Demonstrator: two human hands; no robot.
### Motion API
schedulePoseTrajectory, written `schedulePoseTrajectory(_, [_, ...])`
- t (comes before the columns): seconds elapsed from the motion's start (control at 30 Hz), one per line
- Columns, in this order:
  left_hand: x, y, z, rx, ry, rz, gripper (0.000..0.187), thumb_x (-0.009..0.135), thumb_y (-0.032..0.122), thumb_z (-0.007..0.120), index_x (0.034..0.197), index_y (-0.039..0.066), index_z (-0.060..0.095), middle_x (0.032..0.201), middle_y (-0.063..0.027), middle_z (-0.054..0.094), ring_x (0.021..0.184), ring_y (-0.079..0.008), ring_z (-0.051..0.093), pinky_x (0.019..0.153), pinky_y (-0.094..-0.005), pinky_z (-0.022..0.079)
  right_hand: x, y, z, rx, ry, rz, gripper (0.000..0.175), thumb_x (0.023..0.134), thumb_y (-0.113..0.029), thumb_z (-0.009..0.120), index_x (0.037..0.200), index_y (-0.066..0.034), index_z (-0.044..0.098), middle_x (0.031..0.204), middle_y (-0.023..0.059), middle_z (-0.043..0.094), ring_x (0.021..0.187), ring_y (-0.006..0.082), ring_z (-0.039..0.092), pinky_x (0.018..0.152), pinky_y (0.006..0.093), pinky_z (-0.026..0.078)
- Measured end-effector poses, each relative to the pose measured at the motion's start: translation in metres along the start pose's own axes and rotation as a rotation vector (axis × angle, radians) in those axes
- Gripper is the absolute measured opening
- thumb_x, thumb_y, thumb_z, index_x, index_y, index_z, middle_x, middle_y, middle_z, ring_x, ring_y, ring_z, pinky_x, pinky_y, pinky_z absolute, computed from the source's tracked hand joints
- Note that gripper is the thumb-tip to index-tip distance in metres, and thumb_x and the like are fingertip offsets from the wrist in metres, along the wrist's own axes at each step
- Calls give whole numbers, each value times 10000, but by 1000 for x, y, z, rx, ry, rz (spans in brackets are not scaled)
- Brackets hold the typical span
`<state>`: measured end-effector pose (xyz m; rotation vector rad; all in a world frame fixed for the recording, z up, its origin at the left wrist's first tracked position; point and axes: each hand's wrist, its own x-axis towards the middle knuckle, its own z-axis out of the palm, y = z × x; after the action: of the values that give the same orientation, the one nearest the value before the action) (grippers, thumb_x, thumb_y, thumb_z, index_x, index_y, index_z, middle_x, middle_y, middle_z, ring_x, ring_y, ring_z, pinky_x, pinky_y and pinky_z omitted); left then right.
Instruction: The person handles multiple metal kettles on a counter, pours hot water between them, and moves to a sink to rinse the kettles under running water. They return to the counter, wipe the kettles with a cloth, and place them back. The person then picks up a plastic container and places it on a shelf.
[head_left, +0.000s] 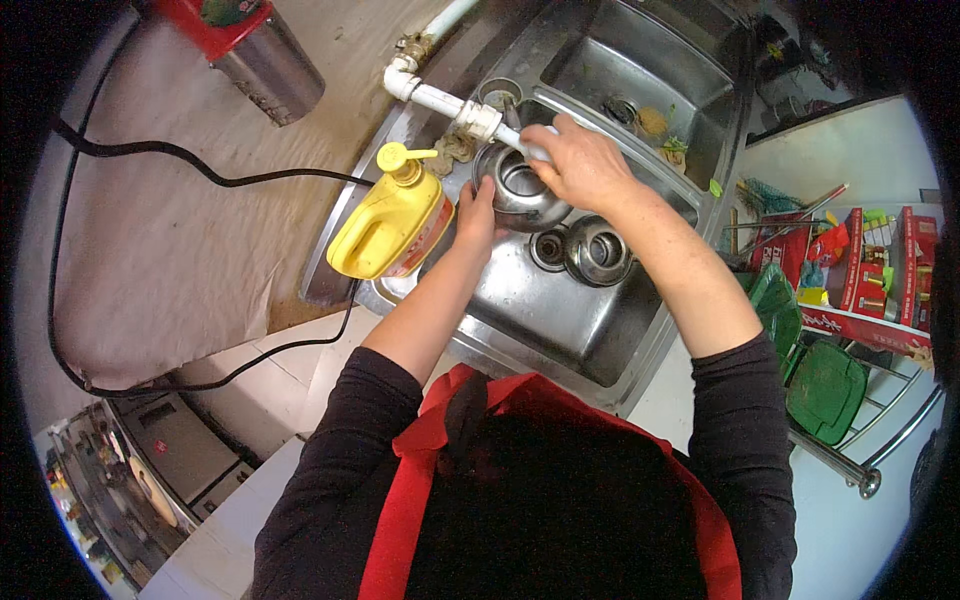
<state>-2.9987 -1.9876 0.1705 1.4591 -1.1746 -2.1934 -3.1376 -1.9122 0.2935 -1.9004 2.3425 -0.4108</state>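
A round stainless-steel pot (491, 176) with a narrower open mouth sits below the white plastic tap (512, 138). My left hand (478, 214) holds its left side, with the thumb near the rim and the other fingers partly hidden. Above the pot's right side, my right hand (583, 163) is closed around the white end of the tap, covering most of that part. A smaller steel vessel (598, 251) with a ring-shaped opening rests in the near sink basin (517, 292), beside the drain (550, 249).
A yellow pump-top jug (386, 225) stands on the left sink ledge. A grey-brown rag (454, 152) and a small steel cup (500, 93) lie behind. Food scraps (652, 120) are in the far basin (600, 67). Black cable (217, 180) crosses the left; a green bin (825, 390) stands right.
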Motion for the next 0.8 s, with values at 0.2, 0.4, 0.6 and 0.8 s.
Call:
schedulePoseTrajectory(0.2, [6, 2, 4, -1, 18, 10, 707, 866, 465, 469, 1393, 135, 133, 1299, -136, 395, 1025, -283, 527, 735, -440, 477, -17, -7, -9, -57, 128, -482, 121, 687, -92, 563, 767, -103, 653, 817, 85, 580, 904, 274, 556, 875, 376, 429])
schedulePoseTrajectory(0.4, [8, -4, 2, 5, 12, -4, 683, 865, 469, 471, 1386, 139, 178, 1310, -139, 378, 1046, -299, 505, 755, -442, 470, -79, -12, 15, 350, -86, -36, 179, 783, -128, 518, 929, -85, 612, 865, 121, 607, 864, 304, 574, 756, 406, 458])
schedulePoseTrajectory(0.6, [16, -17, 6, 47, 71, -49, 567, 885, 510, 397, 1315, 159, 278, 1189, -70, 471, 965, -219, 533, 681, -403, 479, -155, 1, 71, 467, -190, 255, 229, 818, -156, 526, 1018, -67, 592, 953, 159, 605, 870, 339, 576, 766, 398, 468])
schedulePoseTrajectory(0.8, [24, -32, 2, 61, -14, -62, 641, 870, 515, 424, 1364, 168, 209, 1286, -102, 396, 1027, -263, 504, 738, -429, 461, -233, 31, 161, 790, -161, 780, 361, 818, -209, 587, 1128, -33, 530, 952, 144, 613, 822, 242, 597, 737, 329, 470])
